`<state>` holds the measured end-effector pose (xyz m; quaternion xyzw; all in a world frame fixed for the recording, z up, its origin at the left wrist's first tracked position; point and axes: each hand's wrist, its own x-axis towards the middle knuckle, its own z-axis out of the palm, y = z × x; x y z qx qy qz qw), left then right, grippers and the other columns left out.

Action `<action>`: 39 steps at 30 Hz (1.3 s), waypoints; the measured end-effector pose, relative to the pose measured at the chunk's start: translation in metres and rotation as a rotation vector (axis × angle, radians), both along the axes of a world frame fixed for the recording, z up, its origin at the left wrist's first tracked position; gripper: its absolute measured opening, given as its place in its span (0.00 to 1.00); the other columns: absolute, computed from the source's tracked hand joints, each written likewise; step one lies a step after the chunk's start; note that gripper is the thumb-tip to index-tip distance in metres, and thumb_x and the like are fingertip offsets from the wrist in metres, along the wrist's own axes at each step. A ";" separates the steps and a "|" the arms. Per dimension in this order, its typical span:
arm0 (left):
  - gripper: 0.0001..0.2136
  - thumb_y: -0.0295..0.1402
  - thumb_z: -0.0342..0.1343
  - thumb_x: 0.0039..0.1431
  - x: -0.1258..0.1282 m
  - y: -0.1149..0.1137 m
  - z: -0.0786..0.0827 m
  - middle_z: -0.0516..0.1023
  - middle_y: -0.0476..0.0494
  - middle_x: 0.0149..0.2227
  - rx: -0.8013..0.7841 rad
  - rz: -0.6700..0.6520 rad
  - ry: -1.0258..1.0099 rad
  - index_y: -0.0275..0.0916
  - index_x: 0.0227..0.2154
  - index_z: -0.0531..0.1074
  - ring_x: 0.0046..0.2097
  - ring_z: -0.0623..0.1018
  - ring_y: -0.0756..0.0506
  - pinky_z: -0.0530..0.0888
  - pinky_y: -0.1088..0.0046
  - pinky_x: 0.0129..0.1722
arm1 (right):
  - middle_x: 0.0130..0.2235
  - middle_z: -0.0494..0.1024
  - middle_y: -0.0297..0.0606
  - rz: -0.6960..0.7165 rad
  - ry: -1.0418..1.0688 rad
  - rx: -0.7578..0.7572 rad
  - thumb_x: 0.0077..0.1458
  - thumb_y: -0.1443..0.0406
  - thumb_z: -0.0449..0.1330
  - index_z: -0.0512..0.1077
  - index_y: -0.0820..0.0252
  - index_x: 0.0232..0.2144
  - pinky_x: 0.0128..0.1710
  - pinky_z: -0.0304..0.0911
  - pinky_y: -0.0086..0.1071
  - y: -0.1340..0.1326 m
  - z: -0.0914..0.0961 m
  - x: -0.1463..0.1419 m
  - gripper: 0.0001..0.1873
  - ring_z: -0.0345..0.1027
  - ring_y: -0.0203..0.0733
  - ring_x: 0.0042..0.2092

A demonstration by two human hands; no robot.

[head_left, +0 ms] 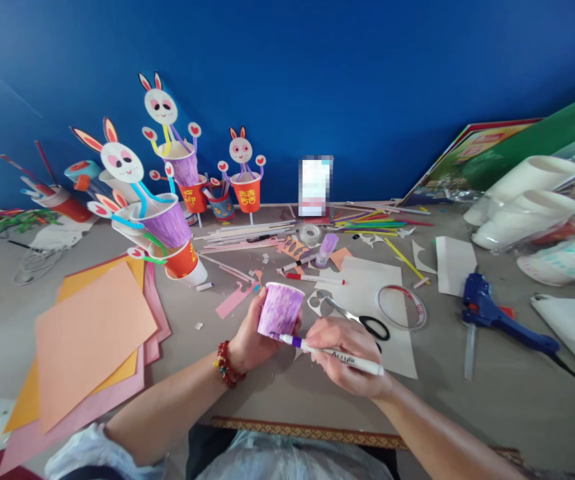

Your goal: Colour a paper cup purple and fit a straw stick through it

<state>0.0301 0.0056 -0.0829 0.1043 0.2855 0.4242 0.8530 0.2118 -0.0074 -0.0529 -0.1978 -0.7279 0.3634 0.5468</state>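
My left hand is wrapped round a paper cup streaked with purple, its white rim uppermost and slightly tilted. Part of the fingers is hidden behind the cup. In my right hand is a white acrylic marker with a purple collar, its tip at the cup's lower edge. Just beyond my right hand lie black-handled scissors on a white paper sheet, along with a roll of clear tape. A red-and-white marker rests behind the cup.
Rabbit-faced cup figures stand stacked at the left rear, beside a smaller one. Coloured paper sheets lie at left. A blue glue gun with a cord and bagged white cups occupy the right. Straws and scraps lie behind.
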 end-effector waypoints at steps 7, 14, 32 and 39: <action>0.30 0.56 0.53 0.57 0.000 -0.001 -0.001 0.77 0.38 0.30 -0.001 -0.109 -0.036 0.30 0.45 0.76 0.29 0.74 0.46 0.65 0.73 0.25 | 0.32 0.78 0.39 -0.213 -0.037 -0.102 0.57 0.75 0.57 0.74 0.59 0.38 0.26 0.68 0.30 0.001 -0.006 0.005 0.11 0.72 0.36 0.27; 0.29 0.56 0.53 0.57 0.000 -0.001 -0.002 0.77 0.39 0.31 0.000 -0.109 -0.014 0.30 0.43 0.76 0.29 0.74 0.46 0.65 0.72 0.26 | 0.30 0.77 0.37 -0.145 -0.032 -0.063 0.55 0.75 0.57 0.74 0.59 0.39 0.27 0.69 0.30 0.001 -0.007 0.007 0.12 0.72 0.37 0.28; 0.28 0.55 0.57 0.55 0.000 -0.005 -0.001 0.77 0.44 0.30 0.158 -0.008 0.242 0.36 0.48 0.73 0.28 0.76 0.46 0.69 0.73 0.26 | 0.28 0.77 0.35 -0.104 -0.099 0.031 0.52 0.78 0.57 0.74 0.59 0.38 0.28 0.67 0.29 0.001 -0.003 0.008 0.14 0.72 0.37 0.28; 0.27 0.53 0.56 0.57 0.001 -0.007 -0.001 0.78 0.42 0.33 0.197 0.027 0.321 0.35 0.48 0.72 0.30 0.77 0.46 0.73 0.71 0.30 | 0.27 0.77 0.35 -0.076 -0.092 0.034 0.52 0.77 0.57 0.74 0.58 0.37 0.28 0.67 0.30 0.001 -0.003 0.003 0.14 0.73 0.37 0.28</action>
